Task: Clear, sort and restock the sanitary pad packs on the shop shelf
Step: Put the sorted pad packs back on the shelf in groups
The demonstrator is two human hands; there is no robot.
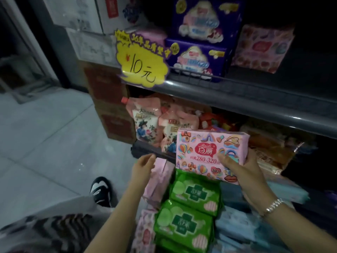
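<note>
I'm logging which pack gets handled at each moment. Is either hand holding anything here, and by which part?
The right hand grips the pink patterned pack by its lower right corner, thumb on the front. The left hand holds nothing, fingers relaxed beside a plain pink pack.

The right hand (242, 167) reached forward with its thumb and fingers curled in a grip, a bracelet at the wrist. The left hand (143, 166) stretched forward, fingers relaxed and loosely extended, gripping nothing.
</note>
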